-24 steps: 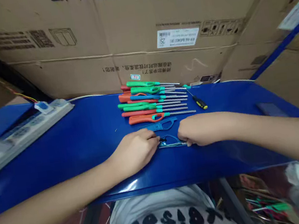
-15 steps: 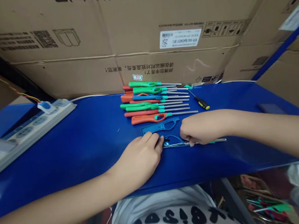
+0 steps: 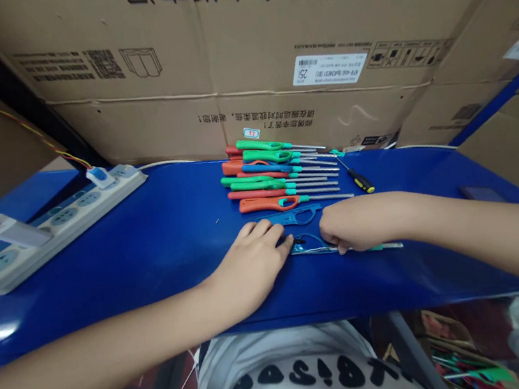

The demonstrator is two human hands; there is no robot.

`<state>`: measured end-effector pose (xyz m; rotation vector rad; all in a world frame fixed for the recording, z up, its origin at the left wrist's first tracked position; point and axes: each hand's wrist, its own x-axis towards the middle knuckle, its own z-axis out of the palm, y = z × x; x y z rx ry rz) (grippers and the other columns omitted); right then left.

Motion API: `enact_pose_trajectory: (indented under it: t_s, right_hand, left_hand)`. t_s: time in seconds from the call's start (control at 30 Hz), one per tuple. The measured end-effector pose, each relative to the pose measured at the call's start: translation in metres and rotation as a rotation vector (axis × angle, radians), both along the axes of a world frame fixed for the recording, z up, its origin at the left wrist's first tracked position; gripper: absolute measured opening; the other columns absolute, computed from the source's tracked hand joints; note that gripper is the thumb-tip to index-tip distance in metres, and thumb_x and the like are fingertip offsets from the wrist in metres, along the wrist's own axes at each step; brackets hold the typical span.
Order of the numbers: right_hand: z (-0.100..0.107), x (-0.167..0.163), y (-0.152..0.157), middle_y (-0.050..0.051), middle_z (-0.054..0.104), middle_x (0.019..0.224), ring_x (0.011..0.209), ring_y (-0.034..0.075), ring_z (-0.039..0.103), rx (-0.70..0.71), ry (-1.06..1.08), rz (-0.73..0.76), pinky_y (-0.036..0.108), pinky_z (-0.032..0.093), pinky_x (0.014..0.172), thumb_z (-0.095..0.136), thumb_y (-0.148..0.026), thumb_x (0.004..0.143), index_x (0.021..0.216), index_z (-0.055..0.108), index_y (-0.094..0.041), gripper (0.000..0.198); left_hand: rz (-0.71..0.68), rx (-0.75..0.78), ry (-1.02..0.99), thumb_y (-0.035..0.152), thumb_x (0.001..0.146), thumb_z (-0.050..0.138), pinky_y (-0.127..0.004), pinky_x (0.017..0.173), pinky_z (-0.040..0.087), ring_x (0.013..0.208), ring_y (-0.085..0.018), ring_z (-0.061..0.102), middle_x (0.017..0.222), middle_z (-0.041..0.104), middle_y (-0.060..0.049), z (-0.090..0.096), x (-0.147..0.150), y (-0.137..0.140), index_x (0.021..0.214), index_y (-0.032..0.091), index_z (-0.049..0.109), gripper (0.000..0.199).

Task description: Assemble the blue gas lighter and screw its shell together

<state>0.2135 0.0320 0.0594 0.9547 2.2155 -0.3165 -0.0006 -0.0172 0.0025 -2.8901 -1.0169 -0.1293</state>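
Note:
An opened blue gas lighter (image 3: 314, 250) lies on the blue table, its inner parts exposed and a metal tube pointing right. My left hand (image 3: 259, 262) rests over the left end of its handle, thumb and fingers bent against it and hiding that end. My right hand (image 3: 348, 226) is closed at the base of the tube; its fingertips are mostly hidden, with the teal collar and tube tip (image 3: 395, 245) showing beyond. Just behind lies a separate blue handle shell (image 3: 298, 215), partly covered by the left fingers.
Several finished-looking lighters (image 3: 268, 203) lie in a row farther back. A black and yellow screwdriver (image 3: 361, 181) is beside them. At left stands a white power strip (image 3: 77, 220) with plugs. A large cardboard sheet (image 3: 182, 121) walls off the back. A dark flat object (image 3: 481, 193) lies at right.
The whole view has shifted, so things appear farther right. Both hands stay at the opened lighter; the left thumb and fingers have moved slightly, while the right grip looks much the same.

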Motion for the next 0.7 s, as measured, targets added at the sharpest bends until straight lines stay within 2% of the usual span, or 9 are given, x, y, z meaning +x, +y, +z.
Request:
enact_pose_trajectory:
  t_s: [0.17,0.27,0.33,0.43,0.53,0.63,0.7]
  right_hand:
    - [0.001,0.024,0.011,0.001,0.066,0.064,0.055,0.012,0.06,-0.182,0.268,-0.235,0.022,0.035,0.052,0.064,-0.022,0.084,0.072,0.063,-0.017,0.013]
    - [-0.006,0.032,0.013,0.0,0.066,0.064,0.055,0.012,0.061,-0.178,0.484,-0.29,0.021,0.037,0.053,0.063,-0.038,0.088,0.075,0.06,-0.017,0.024]
    - [-0.016,0.03,0.011,-0.001,0.063,0.062,0.052,0.01,0.056,-0.106,0.606,-0.3,0.021,0.036,0.052,0.06,-0.048,0.089,0.073,0.058,-0.017,0.035]
    - [-0.039,0.021,0.006,-0.003,0.055,0.056,0.05,0.008,0.046,0.083,0.708,-0.312,0.022,0.03,0.051,0.06,-0.054,0.088,0.065,0.054,-0.017,0.043]
    - [-0.053,0.015,0.007,-0.003,0.054,0.057,0.053,0.008,0.043,0.111,0.787,-0.337,0.022,0.029,0.052,0.064,-0.055,0.084,0.063,0.053,-0.017,0.044]
    - [-0.05,0.026,0.023,-0.002,0.055,0.059,0.056,0.011,0.046,0.162,0.869,-0.435,0.023,0.033,0.054,0.059,-0.063,0.084,0.067,0.06,-0.017,0.049]
    - [-0.042,0.046,0.042,0.002,0.061,0.068,0.064,0.014,0.053,0.378,0.865,-0.494,0.025,0.039,0.06,0.049,-0.061,0.091,0.076,0.066,-0.017,0.049]
  left_hand:
    - [0.03,-0.16,-0.132,0.022,0.097,0.056,-0.038,0.083,0.05,0.095,-0.024,0.059,0.104,0.063,-0.009,-0.001,-0.005,0.011,0.126,0.015,0.065,0.031]
    - [0.038,-0.196,-0.208,0.023,0.094,0.061,-0.036,0.085,0.052,0.096,-0.024,0.06,0.104,0.063,-0.01,-0.003,-0.007,0.015,0.129,0.012,0.063,0.036]
    - [0.037,-0.214,-0.242,0.024,0.093,0.063,-0.037,0.086,0.053,0.097,-0.024,0.06,0.104,0.063,-0.01,-0.005,-0.008,0.016,0.13,0.012,0.062,0.038]
    - [0.03,-0.24,-0.278,0.023,0.093,0.062,-0.039,0.089,0.053,0.1,-0.025,0.058,0.106,0.061,-0.011,-0.008,-0.008,0.017,0.132,0.012,0.06,0.04]
    - [0.029,-0.256,-0.283,0.021,0.094,0.06,-0.04,0.09,0.053,0.1,-0.025,0.057,0.105,0.06,-0.011,-0.009,-0.009,0.016,0.136,0.014,0.057,0.043]
    - [-0.009,-0.249,-0.265,0.017,0.095,0.056,-0.041,0.091,0.053,0.099,-0.024,0.056,0.107,0.058,-0.011,-0.008,-0.009,0.015,0.139,0.017,0.055,0.043]
    - [-0.041,-0.222,-0.247,0.016,0.097,0.052,-0.04,0.09,0.052,0.099,-0.024,0.056,0.108,0.057,-0.011,-0.007,-0.009,0.014,0.138,0.019,0.056,0.041]
